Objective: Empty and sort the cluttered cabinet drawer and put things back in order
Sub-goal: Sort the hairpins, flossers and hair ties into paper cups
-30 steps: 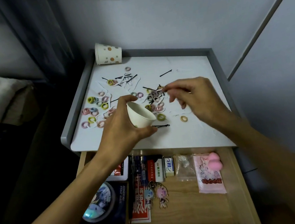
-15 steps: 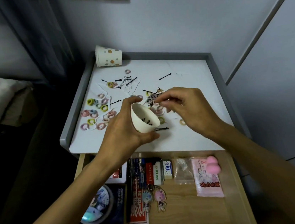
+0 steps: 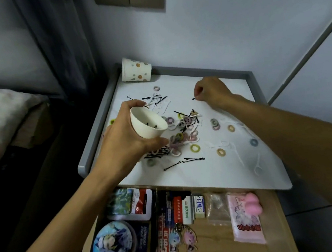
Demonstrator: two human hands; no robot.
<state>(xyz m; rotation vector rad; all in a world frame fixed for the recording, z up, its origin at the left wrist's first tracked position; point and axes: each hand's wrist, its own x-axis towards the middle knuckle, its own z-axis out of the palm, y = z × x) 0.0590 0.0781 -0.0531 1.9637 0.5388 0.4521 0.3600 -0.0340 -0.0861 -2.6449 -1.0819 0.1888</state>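
- White paper cup (image 3: 148, 123) is sitting tilted in the left hand (image 3: 125, 139), whose fingers and thumb are curling round its wall. Its mouth is facing up and to the right, and a few black pins are lying inside.
- Right hand (image 3: 211, 92) is reaching to the back of the cabinet top (image 3: 219, 173), its fingertips pinching one end of a black hairpin (image 3: 193, 98); whether the pin is touching the surface cannot be told.
- Coloured hair ties (image 3: 182, 132) are lying in a loose heap just right of the cup, with single ones scattered further right.
- More loose hairpins (image 3: 194, 159) are lying near the front edge, below the cup.
- Dotted paper cup (image 3: 136, 70) is lying on its side in the back left corner.
- Wooden drawer (image 3: 217, 241) is standing open beneath, holding a round tin (image 3: 115, 245), small boxes, two keychains (image 3: 183, 239), and a pink packet (image 3: 246, 222) with a pink sponge (image 3: 252, 201) at its top corner.
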